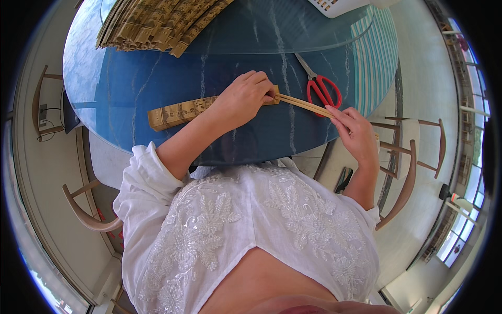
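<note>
My left hand is closed on the open end of a long brown printed paper chopstick sleeve, which lies slantwise over the blue table. A pair of light wooden chopsticks sticks out of that end toward the right, partly inside the sleeve. Their other ends are pinched between the thumb and fingers of my right hand. Just beyond the chopsticks lie scissors with red handles, blades pointing away from me. My left fingertips are partly hidden behind the hand.
Many similar brown sleeves are heaped at the far left on a round glass turntable. A white slotted basket stands at the far right. Teal and white stripes cover the table's right side. Wooden chairs stand around.
</note>
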{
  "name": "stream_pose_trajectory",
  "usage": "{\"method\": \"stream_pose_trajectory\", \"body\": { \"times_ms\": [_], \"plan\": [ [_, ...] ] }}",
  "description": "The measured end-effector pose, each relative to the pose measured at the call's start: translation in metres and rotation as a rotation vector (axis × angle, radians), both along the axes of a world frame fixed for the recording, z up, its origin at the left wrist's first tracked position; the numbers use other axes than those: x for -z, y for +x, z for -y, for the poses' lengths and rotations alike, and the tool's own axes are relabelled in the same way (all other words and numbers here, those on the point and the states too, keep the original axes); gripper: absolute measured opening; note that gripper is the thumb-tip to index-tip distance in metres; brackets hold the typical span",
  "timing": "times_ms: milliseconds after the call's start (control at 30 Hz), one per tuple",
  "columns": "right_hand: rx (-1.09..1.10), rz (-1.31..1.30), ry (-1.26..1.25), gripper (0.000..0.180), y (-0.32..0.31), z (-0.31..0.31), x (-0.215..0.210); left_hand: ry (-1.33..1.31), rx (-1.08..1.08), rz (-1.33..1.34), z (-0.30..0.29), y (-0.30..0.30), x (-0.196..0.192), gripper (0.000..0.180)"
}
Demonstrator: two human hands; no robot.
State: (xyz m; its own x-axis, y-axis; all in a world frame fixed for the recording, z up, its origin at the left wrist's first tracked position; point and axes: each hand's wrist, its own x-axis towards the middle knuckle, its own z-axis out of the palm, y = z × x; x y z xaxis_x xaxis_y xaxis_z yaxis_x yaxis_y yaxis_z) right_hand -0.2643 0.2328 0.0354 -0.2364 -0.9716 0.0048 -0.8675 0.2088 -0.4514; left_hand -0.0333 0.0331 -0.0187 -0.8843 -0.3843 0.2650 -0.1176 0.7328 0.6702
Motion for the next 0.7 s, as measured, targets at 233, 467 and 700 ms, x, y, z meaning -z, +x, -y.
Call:
{"method": "stream_pose_trajectory", "body": {
  "times_ms": [233, 467, 700],
  "plan": [
    [-0.014, 0.018, 0.012, 0.032, 0.0, 0.001, -0.004, -0.019, 0.001, -0.056, -0.001, -0.001, 0.002, 0.01],
    [-0.037, -0.001, 0.009, 0.033, -0.001, 0.001, -0.008, -0.089, 0.018, -0.101, -0.001, 0.0, -0.002, 0.01],
    [-0.109, 0.013, -0.007, 0.034, 0.0, 0.008, -0.014, -0.101, 0.041, -0.072, -0.002, 0.002, -0.004, 0.012]
  ]
}}
